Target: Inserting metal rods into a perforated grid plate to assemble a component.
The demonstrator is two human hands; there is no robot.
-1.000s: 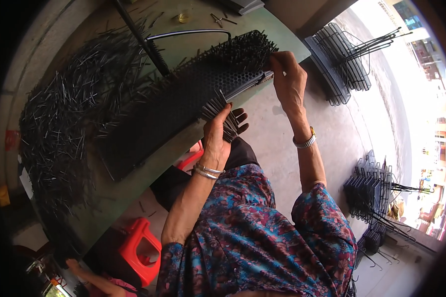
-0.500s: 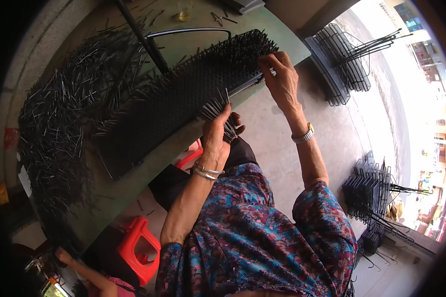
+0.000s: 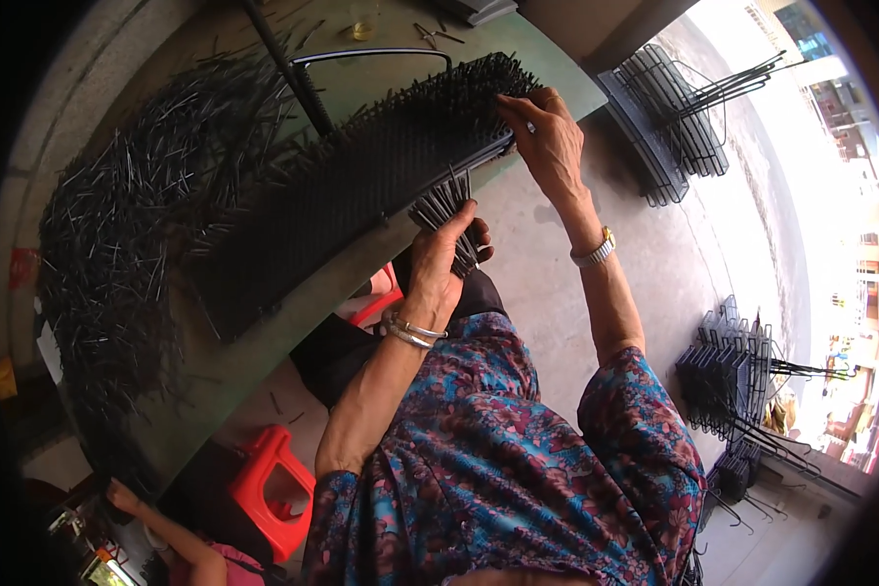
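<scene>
A long black perforated board (image 3: 303, 220) lies slantwise on the green table, its right end packed with short dark rods (image 3: 459, 93) standing upright. My left hand (image 3: 438, 262) is closed around a bundle of thin dark rods (image 3: 443, 203), held just off the board's near edge, with the rods fanning out above the thumb. Over the board's right end, my right hand (image 3: 549, 142) has thumb and fingertips pinched together among the standing rods. Whatever sits between those fingertips is too small to make out.
A big heap of loose dark rods (image 3: 117, 215) covers the table's left side. Behind the board are a metal handle (image 3: 371, 54) and a slanting dark pole (image 3: 288, 68). Wire racks (image 3: 728, 386) stand on the floor at right. A red stool (image 3: 275, 493) and another person's arm (image 3: 171, 532) are lower left.
My right hand has shifted slightly left and up, further over the standing rods. The left hand with its bundle has moved a little to the right.
</scene>
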